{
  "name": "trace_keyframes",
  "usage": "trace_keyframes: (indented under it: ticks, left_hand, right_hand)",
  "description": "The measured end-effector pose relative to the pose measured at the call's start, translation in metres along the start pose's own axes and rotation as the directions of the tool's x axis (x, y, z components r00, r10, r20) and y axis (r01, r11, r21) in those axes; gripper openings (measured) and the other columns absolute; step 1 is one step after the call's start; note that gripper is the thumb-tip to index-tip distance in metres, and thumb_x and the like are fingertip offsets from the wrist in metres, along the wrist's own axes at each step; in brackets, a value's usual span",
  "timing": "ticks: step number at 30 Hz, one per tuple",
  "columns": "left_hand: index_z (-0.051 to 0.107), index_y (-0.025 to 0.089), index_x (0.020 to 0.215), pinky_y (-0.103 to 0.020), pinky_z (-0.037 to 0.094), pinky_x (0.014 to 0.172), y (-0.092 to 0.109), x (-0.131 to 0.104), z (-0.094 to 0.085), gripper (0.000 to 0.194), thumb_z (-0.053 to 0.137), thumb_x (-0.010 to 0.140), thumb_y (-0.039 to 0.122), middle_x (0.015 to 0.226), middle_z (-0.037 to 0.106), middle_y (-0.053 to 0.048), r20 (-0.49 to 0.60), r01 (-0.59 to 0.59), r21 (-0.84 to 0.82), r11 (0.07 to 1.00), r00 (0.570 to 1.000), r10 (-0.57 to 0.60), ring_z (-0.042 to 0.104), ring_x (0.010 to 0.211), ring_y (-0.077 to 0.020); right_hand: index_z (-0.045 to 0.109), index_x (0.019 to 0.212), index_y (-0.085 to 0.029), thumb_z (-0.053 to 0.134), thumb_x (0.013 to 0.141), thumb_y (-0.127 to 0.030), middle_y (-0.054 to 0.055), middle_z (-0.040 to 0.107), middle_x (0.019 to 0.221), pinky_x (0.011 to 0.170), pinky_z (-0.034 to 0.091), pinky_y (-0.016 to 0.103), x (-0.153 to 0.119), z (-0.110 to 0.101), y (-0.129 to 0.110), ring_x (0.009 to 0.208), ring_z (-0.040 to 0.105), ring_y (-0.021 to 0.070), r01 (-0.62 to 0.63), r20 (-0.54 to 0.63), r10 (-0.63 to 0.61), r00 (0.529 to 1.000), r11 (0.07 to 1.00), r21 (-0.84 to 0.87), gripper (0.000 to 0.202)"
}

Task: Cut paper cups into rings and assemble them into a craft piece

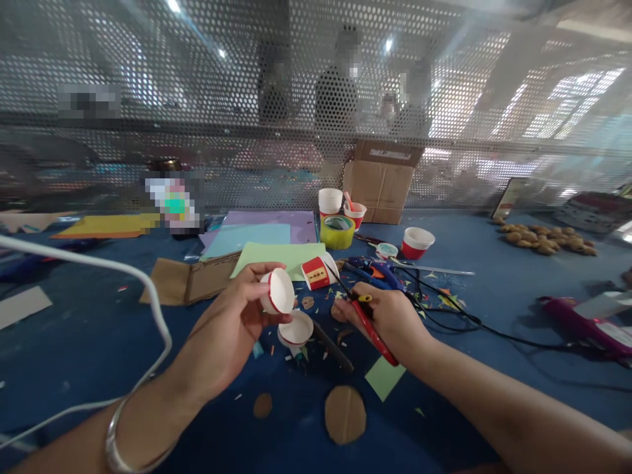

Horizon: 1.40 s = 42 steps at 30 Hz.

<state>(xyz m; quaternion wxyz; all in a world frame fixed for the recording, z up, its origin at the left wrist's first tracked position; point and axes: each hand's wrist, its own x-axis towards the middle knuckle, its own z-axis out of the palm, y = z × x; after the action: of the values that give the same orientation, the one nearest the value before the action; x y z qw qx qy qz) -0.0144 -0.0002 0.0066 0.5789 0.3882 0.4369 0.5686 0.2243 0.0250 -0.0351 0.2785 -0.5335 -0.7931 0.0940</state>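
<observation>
Left grip (232, 322) pinches a shallow paper cup (280, 291); right grip (397, 319) clasps a red-handled tool (371, 331). A perforated screen (207, 99) backs the table (207, 431) at twelve o'clock.

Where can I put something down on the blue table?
There's mostly bare table between the rightmost red cup and the brown pile, and between the big cardboard circle and the right arm. It's crowded between the left hand and right hand: small cup, dark stick, lots of scraps.

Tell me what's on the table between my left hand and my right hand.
In the head view, a shallow white cup piece, a dark stick and scattered small scraps lie between the left hand and the right hand.
</observation>
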Motion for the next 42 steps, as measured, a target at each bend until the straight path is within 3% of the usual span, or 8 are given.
trace_keyframes:
  ticks: [4,8,16,24,32,34,37,42]
  left_hand:
    - [0.076,0.011,0.105,-0.027,0.058,0.05,0.009,0.005,0.004,0.03,0.064,0.083,0.026,0.086,0.073,-0.009,-0.058,0.153,-0.151,0.977,0.985,-0.164,0.069,0.068,-0.0214]
    - [0.076,0.009,0.104,-0.025,0.052,0.044,0.014,0.007,0.005,0.031,0.055,0.084,0.022,0.079,0.074,-0.012,-0.067,0.254,-0.206,0.945,0.96,-0.272,0.067,0.057,-0.0203]
    - [0.073,0.01,0.091,-0.022,0.047,0.041,0.01,0.011,-0.003,0.024,0.053,0.083,0.02,0.072,0.071,-0.01,-0.056,0.184,-0.185,0.965,0.979,-0.197,0.065,0.053,-0.0198]
    - [0.075,0.016,0.105,-0.022,0.053,0.044,0.006,0.014,-0.006,0.025,0.054,0.09,0.019,0.081,0.072,-0.006,-0.13,0.098,-0.141,0.985,0.985,-0.116,0.069,0.062,-0.0186]
    - [0.073,0.017,0.106,-0.022,0.055,0.049,-0.001,0.017,-0.011,0.02,0.059,0.094,0.024,0.084,0.072,-0.004,-0.142,0.06,-0.147,0.987,0.987,-0.081,0.069,0.064,-0.0164]
    - [0.072,0.017,0.108,-0.022,0.056,0.053,-0.002,0.018,-0.011,0.02,0.065,0.093,0.028,0.083,0.072,-0.003,-0.134,0.054,-0.156,0.986,0.988,-0.075,0.07,0.067,-0.0167]
    - [0.071,0.018,0.108,-0.024,0.059,0.061,-0.004,0.018,-0.01,0.022,0.075,0.088,0.029,0.083,0.074,-0.003,-0.11,0.039,-0.164,0.986,0.992,-0.058,0.073,0.073,-0.0175]
    - [0.069,0.019,0.107,-0.026,0.061,0.067,-0.008,0.017,-0.011,0.033,0.086,0.081,0.031,0.083,0.078,-0.004,-0.043,0.014,-0.134,0.991,0.999,-0.02,0.076,0.077,-0.0195]
  right_hand:
    - [0.069,0.092,-0.024,0.058,0.099,-0.054,0.0,0.067,0.058,0.053,0.026,0.028,0.01,-0.007,-0.003,0.057,0.062,0.0192,-0.127,0.125,0.156,0.98,0.97,-0.208,0.033]
    - [0.071,0.103,-0.025,0.057,0.101,-0.048,0.005,0.081,0.084,0.057,0.025,0.03,0.012,-0.018,-0.014,0.077,0.075,0.0242,-0.044,0.233,0.146,0.961,0.917,-0.396,0.028]
    - [0.07,0.11,-0.022,0.054,0.099,-0.032,0.009,0.083,0.098,0.057,0.025,0.031,0.009,-0.018,-0.015,0.084,0.078,0.0273,0.083,0.418,0.113,0.901,0.903,-0.422,0.022]
    - [0.07,0.123,-0.024,0.059,0.093,-0.026,0.009,0.082,0.109,0.065,0.039,0.031,0.01,-0.031,-0.02,0.098,0.077,0.0307,0.132,0.509,0.079,0.857,0.921,-0.365,0.033]
    - [0.071,0.129,-0.023,0.068,0.093,-0.031,0.005,0.079,0.087,0.058,0.033,0.029,0.014,-0.04,-0.02,0.075,0.073,0.023,0.113,0.538,0.083,0.839,0.94,-0.322,0.036]
    - [0.072,0.125,-0.022,0.067,0.096,-0.034,0.004,0.079,0.086,0.058,0.034,0.028,0.02,-0.041,-0.019,0.071,0.07,0.0199,0.065,0.494,0.08,0.866,0.961,-0.269,0.032]
    - [0.074,0.115,-0.021,0.066,0.097,-0.04,0.005,0.078,0.084,0.058,0.032,0.028,0.033,-0.036,-0.016,0.071,0.068,0.0205,-0.04,0.312,0.101,0.945,0.98,-0.196,0.027]
    - [0.076,0.104,-0.02,0.067,0.097,-0.043,0.002,0.076,0.079,0.058,0.034,0.027,0.056,-0.011,-0.004,0.068,0.065,0.0174,-0.063,0.247,0.082,0.966,0.994,-0.085,0.025]
